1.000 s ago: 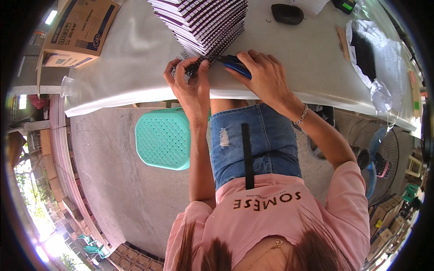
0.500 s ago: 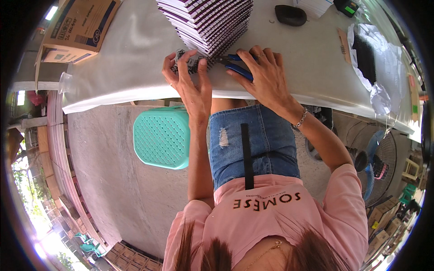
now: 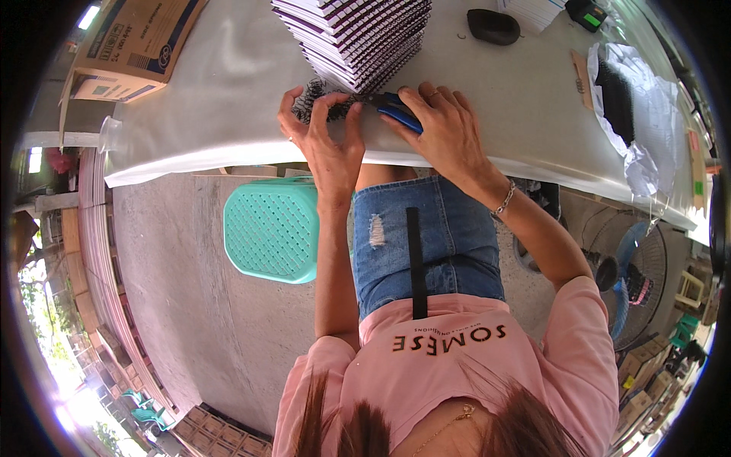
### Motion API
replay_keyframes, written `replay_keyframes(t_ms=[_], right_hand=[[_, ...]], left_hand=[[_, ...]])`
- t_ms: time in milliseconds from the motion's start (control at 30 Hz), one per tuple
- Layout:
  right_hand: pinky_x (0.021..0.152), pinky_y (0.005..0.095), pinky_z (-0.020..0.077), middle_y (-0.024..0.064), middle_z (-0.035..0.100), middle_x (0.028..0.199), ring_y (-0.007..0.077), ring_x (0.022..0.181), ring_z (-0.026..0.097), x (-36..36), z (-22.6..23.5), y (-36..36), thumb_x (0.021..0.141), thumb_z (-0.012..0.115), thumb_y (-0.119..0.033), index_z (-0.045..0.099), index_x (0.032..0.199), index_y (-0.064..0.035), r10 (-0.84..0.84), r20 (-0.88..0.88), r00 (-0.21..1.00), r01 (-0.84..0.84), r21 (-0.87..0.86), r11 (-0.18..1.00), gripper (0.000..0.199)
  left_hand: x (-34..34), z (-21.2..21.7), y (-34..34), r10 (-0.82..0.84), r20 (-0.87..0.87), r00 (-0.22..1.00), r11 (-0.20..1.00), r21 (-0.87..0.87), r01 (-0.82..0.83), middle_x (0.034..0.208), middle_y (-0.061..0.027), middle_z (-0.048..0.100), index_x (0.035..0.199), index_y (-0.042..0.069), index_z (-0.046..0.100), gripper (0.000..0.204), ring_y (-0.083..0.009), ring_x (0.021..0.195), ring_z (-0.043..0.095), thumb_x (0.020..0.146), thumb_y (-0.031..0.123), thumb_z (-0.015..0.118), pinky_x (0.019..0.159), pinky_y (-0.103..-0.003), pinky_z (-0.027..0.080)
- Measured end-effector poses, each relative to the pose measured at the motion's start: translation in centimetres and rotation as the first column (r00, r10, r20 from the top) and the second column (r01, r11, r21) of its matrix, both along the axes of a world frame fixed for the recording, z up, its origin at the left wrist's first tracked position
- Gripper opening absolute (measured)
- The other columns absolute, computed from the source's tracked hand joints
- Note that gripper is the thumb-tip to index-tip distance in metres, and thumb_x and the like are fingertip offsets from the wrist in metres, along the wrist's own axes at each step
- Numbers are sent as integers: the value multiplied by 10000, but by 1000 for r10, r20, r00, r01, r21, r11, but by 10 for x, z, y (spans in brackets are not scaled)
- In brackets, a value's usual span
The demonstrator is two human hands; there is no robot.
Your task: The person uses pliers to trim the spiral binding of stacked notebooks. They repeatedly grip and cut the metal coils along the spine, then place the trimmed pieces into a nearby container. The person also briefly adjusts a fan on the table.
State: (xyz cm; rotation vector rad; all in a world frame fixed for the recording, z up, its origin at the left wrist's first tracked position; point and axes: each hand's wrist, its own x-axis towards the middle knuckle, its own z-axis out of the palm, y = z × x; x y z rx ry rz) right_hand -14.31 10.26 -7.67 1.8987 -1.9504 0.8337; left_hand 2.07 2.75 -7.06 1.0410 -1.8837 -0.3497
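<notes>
My left hand [image 3: 329,152] is at the table's near side, its thumb and index finger bent together around a black wire coil [image 3: 340,109]. More tangled black coils [image 3: 307,103] lie beside those fingers. In my right hand [image 3: 449,129] is a pair of blue-handled pliers [image 3: 401,116], its jaws pointing left toward the coil. The jaw tips are too small to tell whether they touch wire. Just behind both hands rises a tall stack of spiral-bound notebooks [image 3: 358,38] with white pages and dark bindings.
A cardboard box [image 3: 126,57] sits at the table's left. To the right are a black rounded object [image 3: 493,27], a paper stack [image 3: 531,11] and crumpled white wrapping [image 3: 640,114]. Below the table edge stand a turquoise stool [image 3: 272,230] and, at right, a fan [image 3: 636,266].
My left index finger has bent and the thumb has shifted right along the coil. The pliers' handles look slightly closer together. The right hand stays nearly in place.
</notes>
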Motion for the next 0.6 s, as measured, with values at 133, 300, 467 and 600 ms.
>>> replay_keyframes(t_ms=[133, 300, 467, 600], right_hand=[[726, 393, 565, 120, 698, 896, 235, 776, 692, 0, 9, 0, 877, 748, -434, 666, 1037, -68, -32, 78, 996, 18, 165, 986, 408], [730, 403, 547, 124, 686, 932, 242, 810, 678, -8, 8, 9, 876, 744, -450, 653, 1079, -72, -30, 55, 998, 24, 99, 995, 439], [783, 423, 476, 144, 636, 1041, 268, 915, 604, -7, 7, 9, 877, 735, -477, 640, 1144, -75, -36, -52, 998, 38, 51, 998, 492], [794, 430, 447, 143, 609, 1058, 272, 941, 576, -7, 6, 8, 876, 736, -475, 634, 1188, -87, -21, -14, 1000, 21, 65, 998, 508]], left_hand=[[-1, -1, 1, 12, -14, 1000, 1000, 0, -12, 1321, -196, 427, 1010, 95, 706, 186, -374, 1352, 376, 861, 176, 782, 1051, -540, 351], [-2, -4, 0, 29, -49, 998, 1000, 12, -29, 1329, -201, 429, 1017, 67, 679, 192, -372, 1343, 372, 901, 206, 745, 1054, -546, 338], [-2, -9, -1, 31, -46, 998, 999, -12, -32, 1316, -199, 443, 1041, 54, 636, 185, -368, 1330, 377, 942, 197, 697, 1057, -543, 327], [-3, -10, -1, 33, -45, 998, 999, -2, -33, 1309, -206, 440, 1048, 53, 623, 176, -376, 1309, 384, 936, 170, 691, 1056, -542, 319]])
